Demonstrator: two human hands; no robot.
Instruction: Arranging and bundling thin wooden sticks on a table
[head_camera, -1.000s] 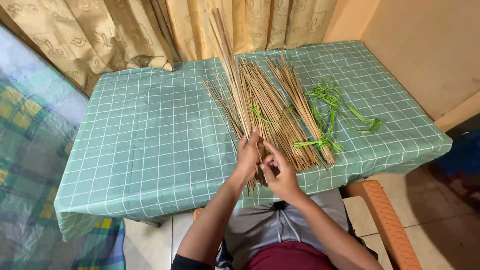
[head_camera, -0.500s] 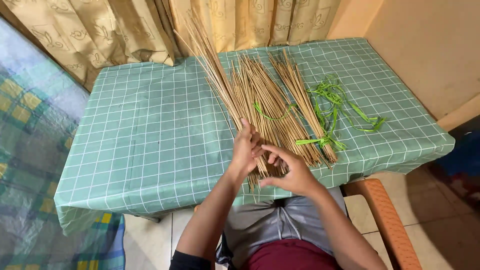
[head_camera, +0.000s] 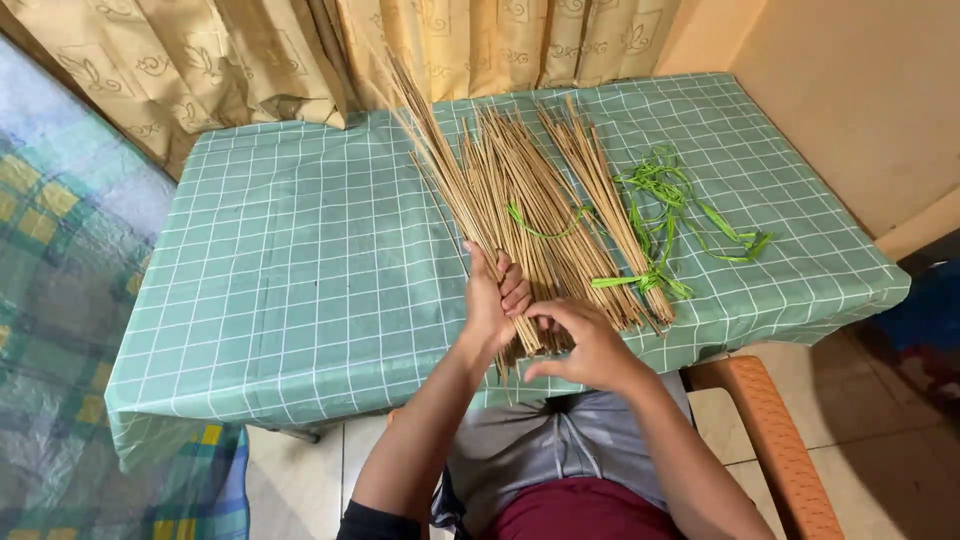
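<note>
- The left hand (head_camera: 492, 300) wraps one bundle of thin tan sticks (head_camera: 452, 185), fingers curled around its lower end.
- The right hand (head_camera: 585, 340) pinches stick ends beside it.
- Two more stick bundles lie on the green checked tablecloth (head_camera: 300, 260), with loose green strips (head_camera: 665, 215) alongside.

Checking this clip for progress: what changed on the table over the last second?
The left hand keeps its grip on the bundle of thin sticks, whose far end has swung left toward the curtain. The right hand has slid down to the sticks' near ends at the table edge. The loose sticks, green strips and checked tablecloth lie as before.
</note>
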